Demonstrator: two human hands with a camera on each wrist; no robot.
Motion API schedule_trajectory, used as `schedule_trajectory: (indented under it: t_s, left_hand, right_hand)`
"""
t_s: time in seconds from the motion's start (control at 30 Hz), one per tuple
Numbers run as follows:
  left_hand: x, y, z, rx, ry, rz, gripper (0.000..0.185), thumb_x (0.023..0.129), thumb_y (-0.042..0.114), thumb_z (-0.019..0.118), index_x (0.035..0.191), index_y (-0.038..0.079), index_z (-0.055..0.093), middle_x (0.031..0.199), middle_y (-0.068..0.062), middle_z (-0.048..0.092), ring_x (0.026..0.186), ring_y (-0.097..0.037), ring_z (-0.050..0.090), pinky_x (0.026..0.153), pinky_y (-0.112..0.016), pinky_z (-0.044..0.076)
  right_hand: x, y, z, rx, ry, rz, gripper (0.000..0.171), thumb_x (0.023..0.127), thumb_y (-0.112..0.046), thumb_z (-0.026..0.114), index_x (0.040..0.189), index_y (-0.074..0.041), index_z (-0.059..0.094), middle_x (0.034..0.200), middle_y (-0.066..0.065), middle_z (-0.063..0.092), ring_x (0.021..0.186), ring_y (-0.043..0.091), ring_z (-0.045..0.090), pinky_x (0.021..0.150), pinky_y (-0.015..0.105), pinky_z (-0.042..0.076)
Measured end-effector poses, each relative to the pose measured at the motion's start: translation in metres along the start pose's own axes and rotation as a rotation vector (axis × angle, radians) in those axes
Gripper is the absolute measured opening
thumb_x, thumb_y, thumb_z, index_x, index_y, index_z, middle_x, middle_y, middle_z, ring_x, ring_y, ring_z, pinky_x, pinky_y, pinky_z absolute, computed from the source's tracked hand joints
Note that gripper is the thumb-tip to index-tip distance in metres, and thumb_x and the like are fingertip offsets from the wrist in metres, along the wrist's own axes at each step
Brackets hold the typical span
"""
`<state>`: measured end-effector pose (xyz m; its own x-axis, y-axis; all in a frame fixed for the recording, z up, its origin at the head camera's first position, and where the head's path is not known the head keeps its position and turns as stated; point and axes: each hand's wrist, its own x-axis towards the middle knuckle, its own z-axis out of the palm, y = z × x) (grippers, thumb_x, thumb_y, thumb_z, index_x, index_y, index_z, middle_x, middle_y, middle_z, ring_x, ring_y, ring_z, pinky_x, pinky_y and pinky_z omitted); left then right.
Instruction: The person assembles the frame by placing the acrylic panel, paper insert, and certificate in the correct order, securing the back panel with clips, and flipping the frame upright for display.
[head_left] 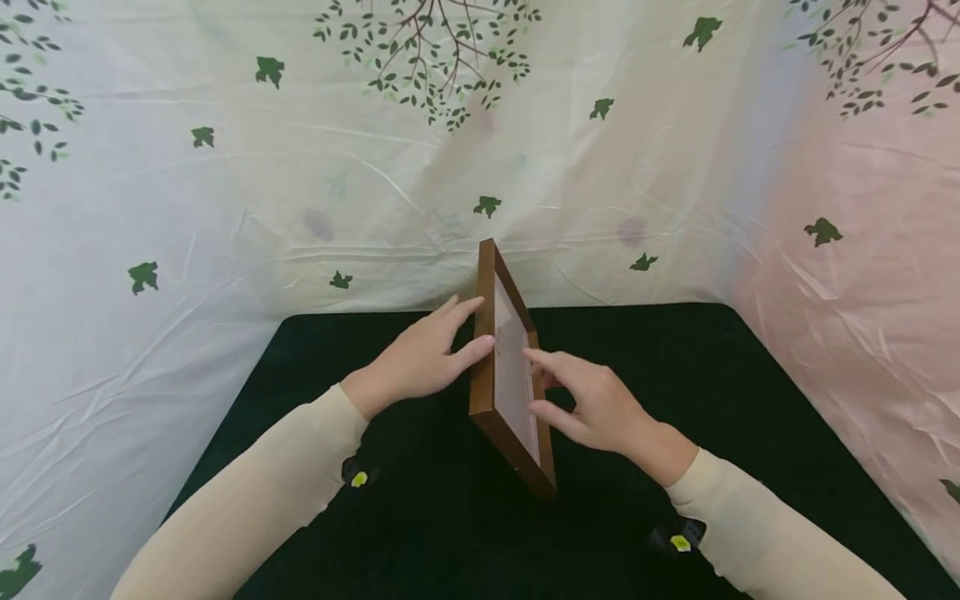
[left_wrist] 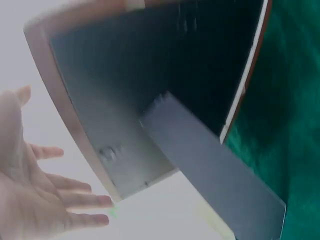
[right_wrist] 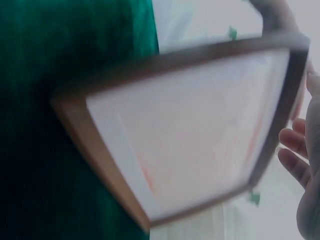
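A brown picture frame (head_left: 483, 379) stands tilted on its edge in the middle of the head view, between both hands. My left hand (head_left: 420, 354) is at its left side, thumb and fingertips right at the wooden edge. The left wrist view shows those fingers (left_wrist: 75, 200) spread and straight beside the frame's dark back (left_wrist: 115, 115), from which a grey stand leg (left_wrist: 215, 165) swings out. On the other side is my right hand (head_left: 600, 404), thumb and forefinger apart, loosely bent, overlapping the frame. Its pale front (right_wrist: 200, 135) looks blurred in the right wrist view.
A dark green cloth (head_left: 630, 342) covers the table under the frame. Behind and at both sides hang pale curtains (head_left: 405, 183) with printed leaves and birds. Each sleeve carries a small black wrist device (head_left: 678, 533) with a yellow mark.
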<state>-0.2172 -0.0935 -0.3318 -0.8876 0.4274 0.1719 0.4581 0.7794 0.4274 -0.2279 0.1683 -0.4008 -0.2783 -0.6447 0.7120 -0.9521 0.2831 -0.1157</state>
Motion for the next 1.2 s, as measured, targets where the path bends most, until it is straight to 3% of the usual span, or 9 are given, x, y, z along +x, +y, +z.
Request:
schedule_trajectory:
  t_s: [0.13,0.23,0.33,0.47,0.57,0.7,0.83,1.03,1.2]
  left_hand:
    - [-0.024,0.019,0.006,0.001,-0.007,0.001,0.082,0.091,0.068,0.04,0.154,0.018,0.022,0.147,-0.004,0.043,0.129,-0.021,0.047,0.102,-0.045,0.041]
    - [-0.034,0.029,0.014,0.005,-0.019,0.013,0.085,0.09,0.068,0.045,0.154,0.019,0.02,0.103,0.001,0.067,0.094,-0.015,0.064,0.084,-0.038,0.052]
    - [-0.037,0.034,0.02,0.005,-0.013,0.036,0.083,0.091,0.063,0.049,0.154,0.017,0.021,0.071,0.004,0.06,0.078,-0.013,0.063,0.075,-0.035,0.053]
    - [-0.039,0.035,0.026,-0.021,0.031,0.066,0.077,0.093,0.055,0.054,0.152,0.014,0.027,0.117,-0.004,0.066,0.111,-0.018,0.06,0.093,-0.04,0.049]
    - [-0.04,0.033,0.028,-0.057,0.055,0.09,0.074,0.094,0.05,0.056,0.151,0.012,0.029,0.123,-0.007,0.062,0.086,-0.016,0.065,0.09,-0.037,0.049]
    - [-0.04,0.032,0.026,-0.097,0.064,0.116,0.073,0.094,0.047,0.058,0.151,0.011,0.03,0.073,0.001,0.058,0.039,-0.011,0.041,0.064,-0.028,0.049]
    - [-0.039,0.023,0.021,-0.128,0.059,0.144,0.07,0.094,0.042,0.06,0.15,0.011,0.032,0.051,0.006,0.042,0.034,-0.007,0.035,0.047,-0.026,0.043]
    - [-0.036,-0.001,0.005,-0.167,-0.039,0.197,0.065,0.095,0.034,0.06,0.15,0.015,0.033,0.049,0.005,0.04,0.032,-0.007,0.031,0.041,-0.026,0.04]
    - [-0.028,-0.026,-0.012,-0.147,-0.128,0.287,0.062,0.095,0.025,0.062,0.15,0.016,0.034,0.082,0.001,0.061,0.051,-0.004,0.043,0.07,-0.031,0.048]
  right_hand:
    - [0.003,0.026,-0.013,-0.114,-0.042,0.069,0.06,0.096,-0.046,0.054,0.14,-0.007,0.046,0.125,0.01,0.058,0.106,0.02,0.059,0.084,0.037,0.052]
    - [0.011,0.045,-0.015,-0.188,-0.084,0.096,0.062,0.094,-0.045,0.058,0.144,-0.011,0.044,0.137,0.01,0.05,0.121,0.024,0.051,0.095,0.042,0.047]
    - [0.021,0.059,-0.012,-0.225,-0.113,0.109,0.063,0.093,-0.041,0.062,0.145,-0.013,0.042,0.143,0.008,0.046,0.128,0.025,0.046,0.101,0.044,0.042]
    - [0.032,0.068,-0.006,-0.235,-0.151,0.115,0.063,0.094,-0.04,0.061,0.147,-0.014,0.04,0.146,0.008,0.042,0.13,0.025,0.043,0.104,0.044,0.04]
    - [0.038,0.07,-0.003,-0.224,-0.18,0.099,0.062,0.095,-0.04,0.06,0.147,-0.014,0.04,0.148,0.009,0.04,0.132,0.026,0.042,0.104,0.046,0.039]
    - [0.048,0.072,-0.002,-0.231,-0.206,0.049,0.062,0.095,-0.036,0.061,0.148,-0.015,0.038,0.151,0.009,0.036,0.134,0.027,0.04,0.104,0.047,0.039]
    - [0.059,0.078,0.001,-0.282,-0.213,-0.014,0.065,0.094,-0.034,0.063,0.15,-0.017,0.035,0.153,0.009,0.033,0.136,0.025,0.038,0.105,0.044,0.039]
    - [0.08,0.086,0.008,-0.389,-0.256,-0.057,0.064,0.095,-0.039,0.059,0.15,-0.016,0.036,0.154,0.008,0.033,0.14,0.027,0.031,0.112,0.049,0.025]
    - [0.085,0.097,0.008,-0.446,-0.347,0.067,0.063,0.098,-0.049,0.048,0.15,-0.018,0.034,0.154,0.005,0.033,0.143,0.026,0.023,0.113,0.058,0.014]
